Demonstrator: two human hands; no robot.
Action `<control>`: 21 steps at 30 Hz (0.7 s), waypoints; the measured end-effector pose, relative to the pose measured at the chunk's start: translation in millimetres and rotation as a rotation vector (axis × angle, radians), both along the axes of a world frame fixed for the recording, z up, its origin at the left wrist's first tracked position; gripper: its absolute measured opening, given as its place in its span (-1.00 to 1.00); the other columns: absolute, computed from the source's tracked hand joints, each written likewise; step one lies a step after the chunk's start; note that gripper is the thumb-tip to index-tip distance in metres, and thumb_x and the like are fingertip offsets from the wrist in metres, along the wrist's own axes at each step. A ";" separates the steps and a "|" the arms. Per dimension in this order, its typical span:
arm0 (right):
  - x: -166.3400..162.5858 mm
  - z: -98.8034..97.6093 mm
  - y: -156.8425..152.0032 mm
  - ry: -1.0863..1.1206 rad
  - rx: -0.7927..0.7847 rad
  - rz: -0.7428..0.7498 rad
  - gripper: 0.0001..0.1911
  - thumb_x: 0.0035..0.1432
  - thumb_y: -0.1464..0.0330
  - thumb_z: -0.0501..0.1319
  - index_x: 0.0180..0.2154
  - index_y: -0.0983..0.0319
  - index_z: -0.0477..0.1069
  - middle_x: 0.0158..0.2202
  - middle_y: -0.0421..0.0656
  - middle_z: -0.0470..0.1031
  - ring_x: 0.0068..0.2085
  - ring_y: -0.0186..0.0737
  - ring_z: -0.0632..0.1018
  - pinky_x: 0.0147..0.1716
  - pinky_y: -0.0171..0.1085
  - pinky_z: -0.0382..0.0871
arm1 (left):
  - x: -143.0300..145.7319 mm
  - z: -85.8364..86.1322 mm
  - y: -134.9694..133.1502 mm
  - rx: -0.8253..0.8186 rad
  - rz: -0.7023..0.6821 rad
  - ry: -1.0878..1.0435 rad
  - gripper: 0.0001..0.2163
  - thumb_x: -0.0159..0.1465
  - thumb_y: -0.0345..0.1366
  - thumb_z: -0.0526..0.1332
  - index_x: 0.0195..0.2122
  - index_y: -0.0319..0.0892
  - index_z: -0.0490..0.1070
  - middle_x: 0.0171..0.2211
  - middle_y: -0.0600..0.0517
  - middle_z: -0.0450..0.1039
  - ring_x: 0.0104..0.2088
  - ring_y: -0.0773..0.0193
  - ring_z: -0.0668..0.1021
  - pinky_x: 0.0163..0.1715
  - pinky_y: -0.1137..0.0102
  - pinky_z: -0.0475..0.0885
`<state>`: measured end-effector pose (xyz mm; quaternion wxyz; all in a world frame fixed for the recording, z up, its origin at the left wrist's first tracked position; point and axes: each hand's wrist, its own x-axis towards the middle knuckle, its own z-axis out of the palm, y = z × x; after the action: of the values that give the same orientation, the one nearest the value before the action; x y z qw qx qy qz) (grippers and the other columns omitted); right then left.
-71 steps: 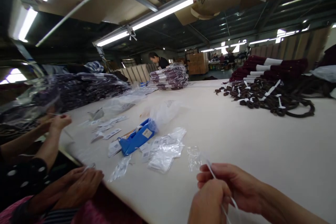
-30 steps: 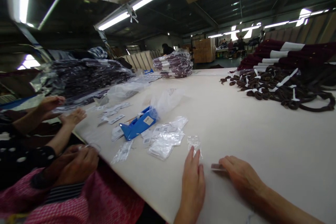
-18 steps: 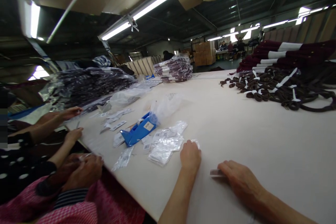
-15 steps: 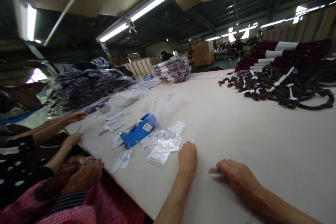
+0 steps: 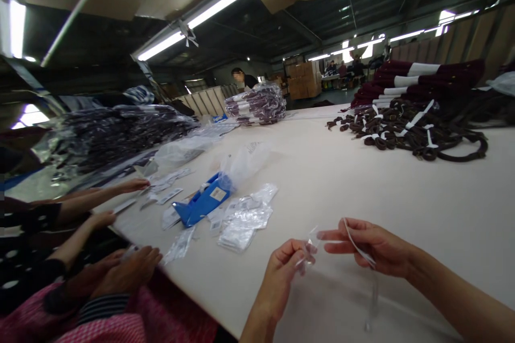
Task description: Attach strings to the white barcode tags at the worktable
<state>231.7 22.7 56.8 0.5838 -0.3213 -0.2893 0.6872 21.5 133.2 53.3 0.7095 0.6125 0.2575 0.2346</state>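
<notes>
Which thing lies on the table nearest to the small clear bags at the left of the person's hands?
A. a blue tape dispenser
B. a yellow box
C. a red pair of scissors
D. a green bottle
A. The blue tape dispenser lies on the white table right beside the small clear bags, to the left of the person's left hand.
</notes>
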 end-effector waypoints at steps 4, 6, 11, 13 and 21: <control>-4.4 3.3 -3.1 0.069 -0.028 0.029 -0.90 0.26 0.34 0.22 -0.21 0.24 0.38 0.07 0.02 0.45 0.15 -0.02 0.40 -0.42 -0.41 0.53 | -4.3 1.8 -3.0 -0.003 -0.061 0.025 -0.82 0.24 -0.20 0.22 -0.36 -0.23 0.47 -0.37 0.00 0.49 -0.39 0.35 0.40 -0.34 0.45 0.24; -6.2 3.4 -4.0 0.058 -0.043 0.036 -0.90 0.27 0.36 0.22 -0.18 0.24 0.38 0.07 0.01 0.46 0.15 -0.02 0.40 -0.34 -0.36 0.55 | -8.6 9.6 -2.5 0.015 -0.074 0.079 -0.79 0.24 -0.18 0.20 -0.33 -0.24 0.49 -0.34 -0.01 0.52 -0.35 0.31 0.43 -0.30 0.43 0.27; -11.9 5.2 -7.9 -0.045 -0.027 0.102 -0.87 0.29 0.36 0.19 -0.14 0.24 0.42 0.03 0.00 0.48 0.10 -0.04 0.44 -0.28 -0.31 0.54 | -11.5 35.7 -6.9 0.145 -0.106 0.208 -0.69 0.30 -0.11 0.08 -0.22 -0.20 0.51 -0.21 -0.03 0.54 -0.18 0.19 0.49 -0.18 0.36 0.32; -14.2 7.2 -10.2 -0.103 -0.008 0.128 -0.85 0.28 0.34 0.20 -0.15 0.25 0.45 0.02 0.01 0.48 0.04 -0.04 0.49 -0.31 -0.31 0.54 | -7.0 37.9 -12.1 0.159 -0.118 0.231 -0.79 0.22 -0.21 0.19 -0.23 -0.21 0.50 -0.27 0.00 0.55 -0.24 0.20 0.51 -0.22 0.38 0.34; -8.0 26.1 -15.1 -0.214 -0.029 -0.032 -0.79 0.29 0.29 0.18 -0.08 0.18 0.45 -0.03 -0.06 0.47 0.01 -0.04 0.49 -0.40 -0.36 0.52 | -4.0 19.4 -27.3 0.299 0.192 0.178 -0.90 0.19 -0.31 0.22 -0.46 -0.19 0.40 -0.51 0.12 0.44 -0.42 0.33 0.45 -0.33 0.46 0.31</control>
<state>223.7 7.6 82.9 0.5557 -0.4060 -0.3350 0.6435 17.5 105.9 72.8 0.5596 0.7020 0.3387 0.2818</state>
